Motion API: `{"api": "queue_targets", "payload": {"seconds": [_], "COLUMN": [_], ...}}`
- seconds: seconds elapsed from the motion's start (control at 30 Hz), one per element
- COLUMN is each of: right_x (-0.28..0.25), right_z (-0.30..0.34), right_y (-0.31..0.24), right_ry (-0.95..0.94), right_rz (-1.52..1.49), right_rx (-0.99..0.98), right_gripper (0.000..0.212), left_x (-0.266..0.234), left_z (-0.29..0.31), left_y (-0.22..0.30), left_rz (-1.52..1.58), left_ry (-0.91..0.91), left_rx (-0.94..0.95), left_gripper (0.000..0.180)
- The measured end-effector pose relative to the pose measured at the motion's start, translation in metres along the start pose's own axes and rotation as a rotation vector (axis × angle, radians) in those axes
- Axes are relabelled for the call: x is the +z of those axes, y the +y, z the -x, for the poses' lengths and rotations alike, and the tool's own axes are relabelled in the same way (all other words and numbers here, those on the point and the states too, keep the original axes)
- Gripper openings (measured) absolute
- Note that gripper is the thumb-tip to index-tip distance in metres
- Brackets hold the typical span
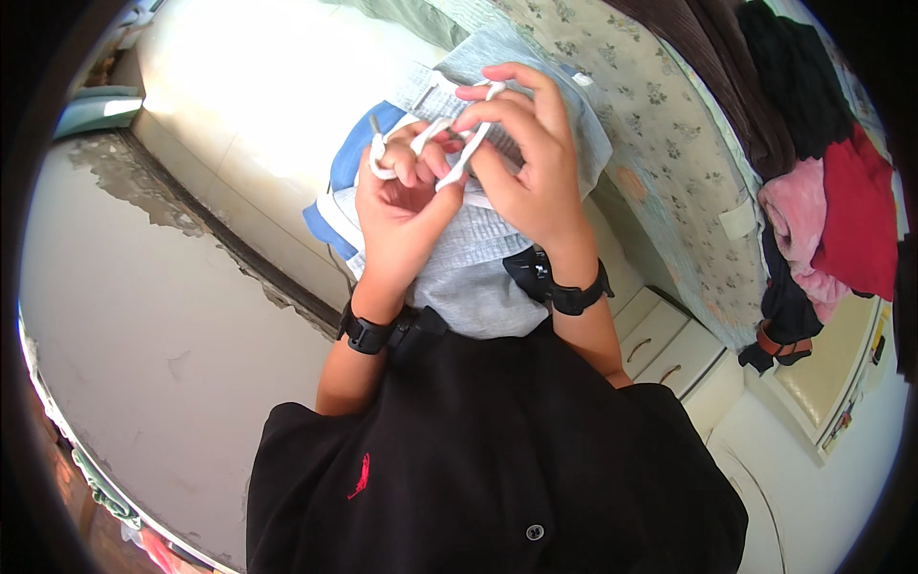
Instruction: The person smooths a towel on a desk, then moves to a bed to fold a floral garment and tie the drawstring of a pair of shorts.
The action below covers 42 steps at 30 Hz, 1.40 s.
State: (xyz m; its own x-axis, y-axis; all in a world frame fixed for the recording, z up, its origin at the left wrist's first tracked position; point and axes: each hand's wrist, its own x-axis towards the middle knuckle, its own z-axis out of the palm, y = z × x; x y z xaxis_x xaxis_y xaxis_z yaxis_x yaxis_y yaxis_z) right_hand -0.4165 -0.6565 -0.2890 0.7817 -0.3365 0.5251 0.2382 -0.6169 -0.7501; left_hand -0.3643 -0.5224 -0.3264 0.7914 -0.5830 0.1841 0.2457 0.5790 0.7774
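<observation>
A black shirt (459, 421) fills the bottom of the frame. Above it, at upper centre, the left hand (406, 206) has its fingers curled on a white cord (469, 153) that loops around them; the right hand (526, 172) pinches the same cord. Just beneath lies a grey garment (478, 304). White drawers (655, 344) stand right of centre, a floral sheet (679, 210) spreads at upper right beside heaped clothes (865, 210), and a pale surface with a crumbling edge (143, 306) occupies the left. Glare washes out the tiled floor (220, 143); fingers hide parts of the cord, and the frame's dark rim cuts off the clothes.
</observation>
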Motion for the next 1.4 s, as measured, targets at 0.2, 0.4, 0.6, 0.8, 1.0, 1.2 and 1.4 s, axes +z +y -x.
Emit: {"api": "queue_targets", "payload": {"seconds": [0.2,0.4,0.6,0.8,1.0,1.2,1.4], "right_x": [0.007,0.000,0.028,0.063,0.077,0.084,0.097], "right_z": [0.003,0.004,-0.013,0.011,0.028,0.032,0.028], "right_y": [0.002,-0.001,-0.009,-0.018,-0.054,-0.053,-0.061], "right_ry": [0.110,0.039,-0.214,-0.274,-0.386,-0.351,-0.431], "right_rz": [-0.076,-0.121,0.142,0.135,0.147,0.116,0.271], "right_rx": [0.092,0.115,-0.072,-0.231,-0.291,-0.307,-0.370], "right_gripper": [0.022,0.031,0.037,0.019,0.016,0.008,0.020], "left_x": [0.008,0.014,-0.002,-0.007,-0.019,-0.027,-0.047], "left_z": [-0.001,0.002,-0.002,0.033,0.063,0.064,0.099], "left_y": [-0.003,-0.007,0.019,0.036,0.066,0.049,0.099], "left_rz": [0.019,-0.063,-0.738,-0.738,-0.673,-0.497,-0.164], "left_ry": [0.065,0.069,0.110,0.331,0.349,0.397,0.522], "left_rx": [0.054,0.090,0.371,0.164,0.248,0.167,-0.076], "left_gripper": [0.041,0.039,0.027,0.010,0.005,0.012,0.040]}}
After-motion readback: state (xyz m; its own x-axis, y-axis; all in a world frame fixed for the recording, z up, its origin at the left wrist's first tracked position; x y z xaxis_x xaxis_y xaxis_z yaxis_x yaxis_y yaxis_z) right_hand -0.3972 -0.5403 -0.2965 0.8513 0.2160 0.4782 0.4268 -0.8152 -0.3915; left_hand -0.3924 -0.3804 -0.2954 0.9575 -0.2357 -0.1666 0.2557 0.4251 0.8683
